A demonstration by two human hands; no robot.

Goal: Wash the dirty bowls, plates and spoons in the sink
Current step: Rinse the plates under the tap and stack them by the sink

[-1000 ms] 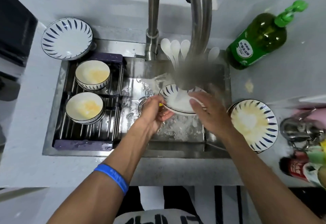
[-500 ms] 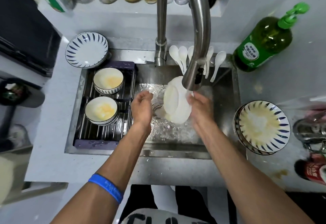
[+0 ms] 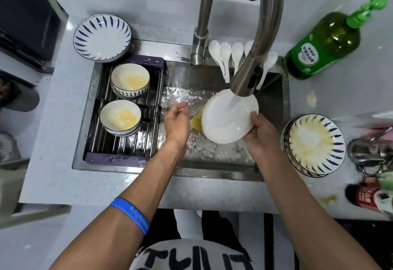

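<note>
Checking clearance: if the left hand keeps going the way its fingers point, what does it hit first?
The left hand points up and right, toward the yellow sponge just past its fingertips, beside the tilted plate. Probably the sponge first, though depth is unclear.

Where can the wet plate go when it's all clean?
Bare counter lies left of the sink, below the clean plate, and between the soap bottle and dirty plates. The rack is crowded with bowls; spoons line the back rim.
</note>
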